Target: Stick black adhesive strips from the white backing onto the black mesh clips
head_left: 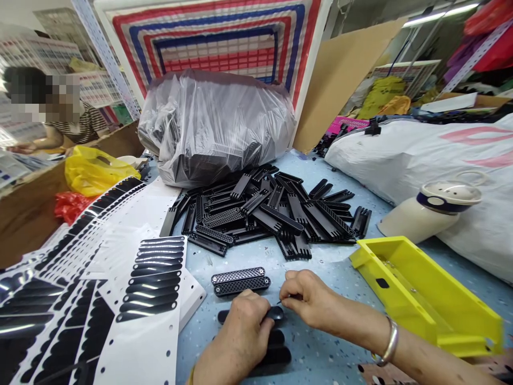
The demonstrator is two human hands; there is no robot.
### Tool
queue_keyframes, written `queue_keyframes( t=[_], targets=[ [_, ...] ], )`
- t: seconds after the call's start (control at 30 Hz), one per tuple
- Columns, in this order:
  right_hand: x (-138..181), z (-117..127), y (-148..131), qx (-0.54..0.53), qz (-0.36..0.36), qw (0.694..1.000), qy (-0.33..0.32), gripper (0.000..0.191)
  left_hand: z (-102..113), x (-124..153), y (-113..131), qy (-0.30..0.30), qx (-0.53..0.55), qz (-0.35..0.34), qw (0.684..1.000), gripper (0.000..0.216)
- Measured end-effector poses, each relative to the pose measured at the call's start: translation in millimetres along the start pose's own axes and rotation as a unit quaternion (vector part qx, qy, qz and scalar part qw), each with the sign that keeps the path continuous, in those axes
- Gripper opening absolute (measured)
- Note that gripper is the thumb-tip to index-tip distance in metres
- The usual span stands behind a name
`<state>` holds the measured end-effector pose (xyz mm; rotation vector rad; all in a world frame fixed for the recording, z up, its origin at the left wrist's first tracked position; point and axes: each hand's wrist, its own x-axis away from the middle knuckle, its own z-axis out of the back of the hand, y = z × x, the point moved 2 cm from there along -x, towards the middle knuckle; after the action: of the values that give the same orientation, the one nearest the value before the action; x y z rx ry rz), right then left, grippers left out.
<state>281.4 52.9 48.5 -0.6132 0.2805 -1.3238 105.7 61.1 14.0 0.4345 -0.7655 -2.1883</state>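
Note:
My left hand presses down on a black oblong plastic part lying on the blue table. My right hand, with a silver bangle on its wrist, pinches something small and thin at that part's right end; what it is stays hidden by the fingers. More glossy black oblong pieces lie under and just below my left hand. Two black perforated grille parts lie side by side just beyond my hands. A sticker sheet with rows of glossy black oblong stickers lies to the left.
A heap of black grille parts lies mid-table before a large plastic bag of them. A yellow tray sits at right, a white device and a big white sack behind it. More sticker sheets cover the left. A person sits far left.

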Motion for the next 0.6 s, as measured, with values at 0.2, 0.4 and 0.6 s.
queue_keyframes(
  t=[0.2,0.4,0.6],
  targets=[
    [6,-8,-6,0.048,0.039,0.997,0.041,0.023,2,-1,2,-0.011,-0.011,-0.002,1.000,0.012],
    [14,-8,-8,0.101,0.087,0.990,0.051,0.027,2,1,1,-0.002,0.000,0.000,1.000,0.013],
    [17,-6,-26,0.196,0.182,0.961,0.072,0.033,-1,2,-2,0.017,0.024,-0.006,1.000,0.015]
  ],
)
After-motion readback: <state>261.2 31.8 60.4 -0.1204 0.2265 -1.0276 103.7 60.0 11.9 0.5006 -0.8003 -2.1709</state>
